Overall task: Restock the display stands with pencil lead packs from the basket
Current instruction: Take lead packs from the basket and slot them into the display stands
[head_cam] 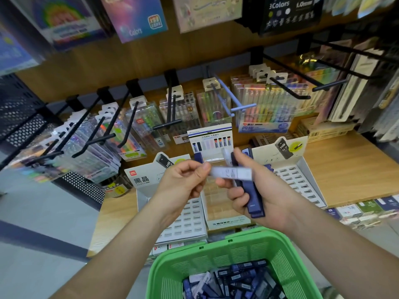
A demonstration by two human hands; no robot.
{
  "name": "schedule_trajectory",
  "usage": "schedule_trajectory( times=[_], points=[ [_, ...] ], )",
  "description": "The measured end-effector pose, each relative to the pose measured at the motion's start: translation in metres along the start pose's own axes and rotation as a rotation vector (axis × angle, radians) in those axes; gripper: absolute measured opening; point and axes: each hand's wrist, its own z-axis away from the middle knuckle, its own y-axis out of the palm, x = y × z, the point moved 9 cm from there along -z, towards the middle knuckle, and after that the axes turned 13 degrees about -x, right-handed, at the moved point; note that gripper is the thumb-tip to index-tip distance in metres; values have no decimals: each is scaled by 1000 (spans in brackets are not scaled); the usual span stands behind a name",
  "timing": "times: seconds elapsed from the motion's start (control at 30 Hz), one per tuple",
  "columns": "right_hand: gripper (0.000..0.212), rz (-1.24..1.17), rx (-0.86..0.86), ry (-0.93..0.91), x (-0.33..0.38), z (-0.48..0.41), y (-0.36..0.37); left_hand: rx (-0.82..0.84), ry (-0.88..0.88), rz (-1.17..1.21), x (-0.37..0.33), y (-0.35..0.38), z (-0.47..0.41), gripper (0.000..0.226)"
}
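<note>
My left hand [185, 180] pinches one end of a pale lead pack [232, 173], held level above the middle display stand [228, 222]. My right hand [257, 195] grips a bundle of dark blue lead packs [254, 199], with a white one sticking up among them. Below, a green basket [216, 251] holds several dark blue and pale packs. Three white slotted stands sit on the wooden shelf: the left stand [183, 221], the middle one marked MONO, and the right stand [298, 182].
Black and blue peg hooks [287, 87] carry pen packs above the shelf [345, 173]. A black perforated metal panel [19, 108] stands at the left. Notebooks line the shelf edge at the lower right. Grey floor lies at the left.
</note>
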Motion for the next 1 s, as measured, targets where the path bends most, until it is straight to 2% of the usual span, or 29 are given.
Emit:
schedule_trajectory(
  times=[0.1, 0.2, 0.23, 0.33, 0.43, 0.5, 0.6, 0.67, 0.77, 0.9, 1.0],
  points=[
    [56, -150, 65, -29, 8, 0, 6, -55, 10, -26, 1, -11, 2, 24],
    [35, -164, 78, -132, 15, 1, 7, -9, 13, -107, 6, -7, 10, 25],
    [28, -128, 48, -160, 15, 0, 4, 34, 12, -147, 10, -2, 14, 24],
    [27, 62, -127, -209, 13, -6, -15, 190, -9, -285, 19, 17, 27, 27],
    [22, 280, -225, -269, 17, -6, -27, 196, -32, -335, 18, 15, 26, 29],
    [22, 385, -209, -282, 17, -4, -27, 136, -32, -256, 12, 7, 19, 33],
    [24, 543, -132, -273, 10, -3, -18, 150, -32, -135, 2, 7, 15, 35],
    [29, 595, -97, -282, 8, -3, -13, 146, -10, -165, -1, 6, 13, 32],
    [19, 664, -84, -310, 5, -2, -9, 121, -23, -242, 0, 0, 12, 33],
    [21, 553, -170, -257, 2, -4, -14, 99, 3, -309, -11, -17, 7, 27],
    [16, 372, -263, -228, 10, -5, -22, -57, 128, -358, -31, -52, -11, 11]
  ],
)
